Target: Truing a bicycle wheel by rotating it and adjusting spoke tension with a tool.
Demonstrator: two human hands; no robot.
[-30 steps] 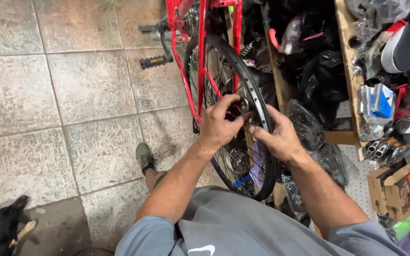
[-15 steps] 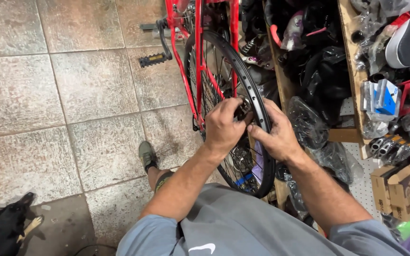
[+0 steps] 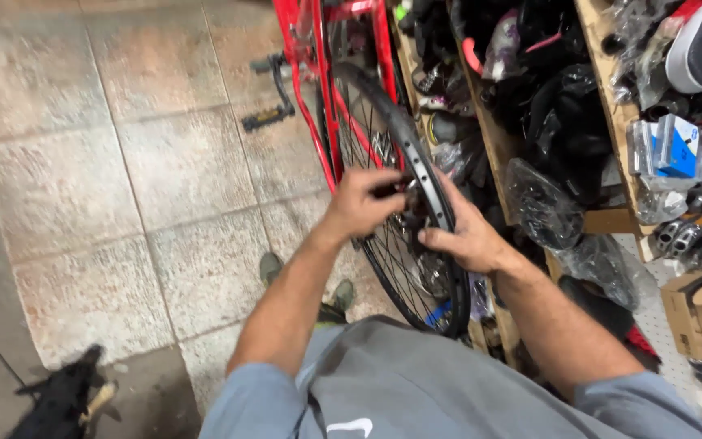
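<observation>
A red bicycle frame point(image 3: 318, 89) stands upright with its black rear wheel point(image 3: 416, 171) toward me. My left hand point(image 3: 363, 203) reaches in from the left side of the wheel, fingers curled around a small dark part near the spokes just inside the rim. My right hand point(image 3: 469, 236) grips the black rim and tyre from the right side, thumb over the rim. What the left fingers pinch is hidden by the hand. A black pedal point(image 3: 266, 118) sticks out to the left of the frame.
Wooden shelves point(image 3: 603, 219) at the right are crammed with bagged black parts, boxes and tools. Pale stone floor tiles point(image 3: 123, 179) spread to the left. My shoes point(image 3: 270, 264) show under the arm. A dark animal point(image 3: 62, 398) lies at the bottom left.
The view has tilted a little, so the wheel and both hands sit slightly lower and more central. Both hands have stayed on the same spot of the rim.
</observation>
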